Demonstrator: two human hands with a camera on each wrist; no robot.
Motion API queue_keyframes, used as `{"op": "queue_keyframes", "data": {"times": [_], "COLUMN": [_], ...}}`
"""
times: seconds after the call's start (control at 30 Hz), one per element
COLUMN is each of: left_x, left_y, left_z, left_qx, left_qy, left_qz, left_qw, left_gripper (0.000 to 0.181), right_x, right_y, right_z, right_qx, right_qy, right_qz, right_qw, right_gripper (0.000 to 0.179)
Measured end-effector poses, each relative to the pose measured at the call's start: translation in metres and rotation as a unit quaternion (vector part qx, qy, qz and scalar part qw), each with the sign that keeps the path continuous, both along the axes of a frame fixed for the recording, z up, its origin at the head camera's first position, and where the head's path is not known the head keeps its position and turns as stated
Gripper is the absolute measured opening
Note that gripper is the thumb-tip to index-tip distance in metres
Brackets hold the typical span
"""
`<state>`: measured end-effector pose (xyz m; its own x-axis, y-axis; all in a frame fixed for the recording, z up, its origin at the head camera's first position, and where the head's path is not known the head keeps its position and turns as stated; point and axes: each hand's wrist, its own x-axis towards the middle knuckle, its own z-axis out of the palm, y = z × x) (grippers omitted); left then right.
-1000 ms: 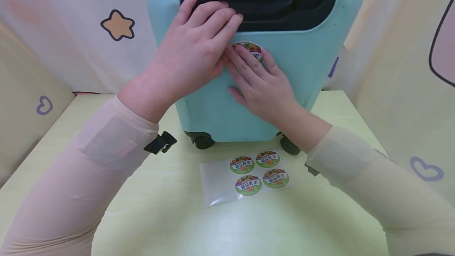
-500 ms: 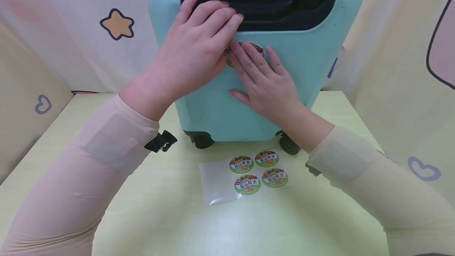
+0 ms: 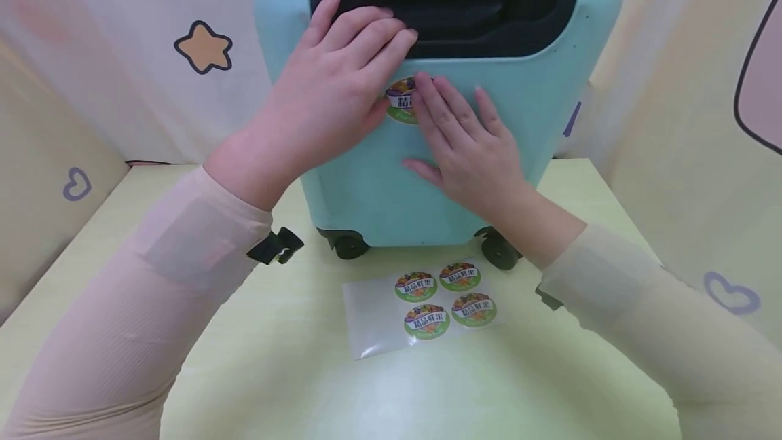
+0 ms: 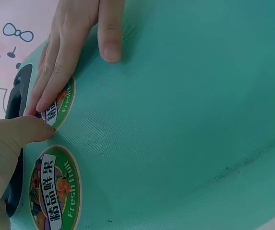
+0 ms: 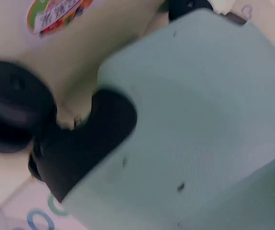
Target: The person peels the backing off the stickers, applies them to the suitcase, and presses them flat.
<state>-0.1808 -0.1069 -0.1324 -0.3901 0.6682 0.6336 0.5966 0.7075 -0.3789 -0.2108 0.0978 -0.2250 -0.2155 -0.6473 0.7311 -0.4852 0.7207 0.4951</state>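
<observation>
A light blue suitcase (image 3: 373, 195) stands upright with a black recessed panel (image 3: 452, 5) across its upper part. Just below that panel is an oval fruit sticker (image 3: 400, 102), its right part hidden under the straight fingertips of my right hand (image 3: 470, 144). My left hand (image 3: 342, 80) rests against the suitcase, fingers over the panel's lower left edge, thumb touching the sticker's near edge in the left wrist view. That view also shows a second fruit sticker (image 4: 55, 189) on the suitcase, which my left hand covers in the head view.
On the pale table (image 3: 256, 358), in front of the suitcase, lies a sticker sheet (image 3: 375, 321) with several fruit stickers and a bare left part. Black wheels (image 3: 351, 246) support the suitcase. Patterned cloth (image 3: 153, 100) hangs behind and at both sides.
My right hand has slid to the right across the sticker, uncovering its left part. My left hand stays in place.
</observation>
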Motion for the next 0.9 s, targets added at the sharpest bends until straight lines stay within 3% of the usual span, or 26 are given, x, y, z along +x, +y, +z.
{"op": "queue_keyframes", "data": {"times": [0.67, 0.9], "left_x": [0.000, 0.001], "left_y": [0.000, -0.001], "left_z": [0.003, 0.003], "left_qx": [0.001, -0.003], "left_qy": [-0.008, -0.007], "left_qz": [-0.009, -0.001], "left_qw": [0.9999, 1.0000], "left_gripper": [0.045, 0.048], "right_x": [0.004, 0.008], "right_y": [0.008, -0.003], "right_z": [-0.009, -0.015], "right_qx": [-0.023, 0.034], "right_qy": [0.003, -0.019], "right_qz": [0.000, -0.006], "right_qw": [0.9997, 0.9992], "right_gripper": [0.071, 0.071]}}
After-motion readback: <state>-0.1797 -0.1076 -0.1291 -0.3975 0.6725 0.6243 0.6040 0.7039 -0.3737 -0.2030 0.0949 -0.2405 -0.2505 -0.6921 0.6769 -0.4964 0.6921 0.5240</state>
